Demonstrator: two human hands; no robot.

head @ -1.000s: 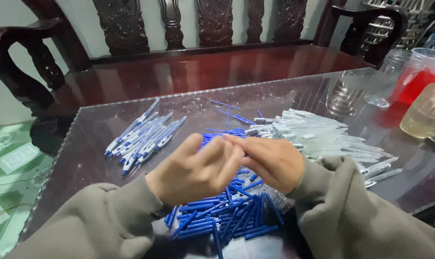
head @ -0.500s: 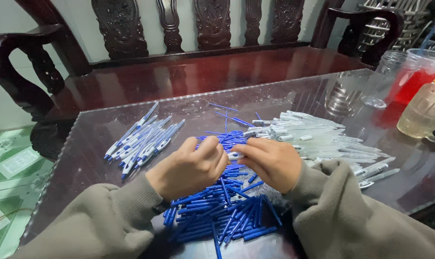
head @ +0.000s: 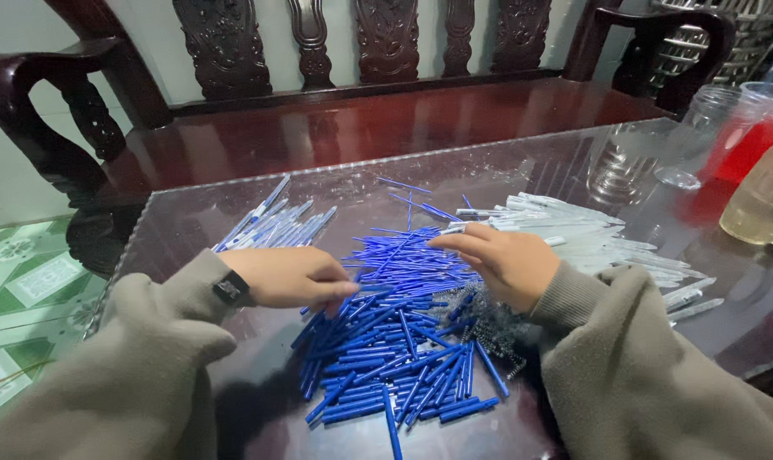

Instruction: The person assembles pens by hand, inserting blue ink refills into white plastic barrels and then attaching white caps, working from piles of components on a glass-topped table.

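Biggest worry is the glass table [head: 233,221] itself: it's slick, and those round parts roll easy, so one careless sweep of a sleeve [head: 651,375] could send a bunch off the near edge onto the floor. Next is the blue refills [head: 395,341] heap in the middle, between both hands, already sprawling toward the front edge, with a few strays up top. The clear barrels [head: 574,234] sit just right of it and the finished pens [head: 271,226] to the left, so any shove would probably mix the piles. The little springs [head: 489,319] beside the right wrist look like the easiest thing to scatter or lose. Left hand [head: 288,277] rests on the heap's left edge, fingers curled down and pinching at a refill, though I can't tell if it's actually gripped. Right hand [head: 506,260] has fingers loosely spread, reaching over the heap's top, holding nothing I can see. Drinks [head: 757,145] at far right are well apart, small spill risk.
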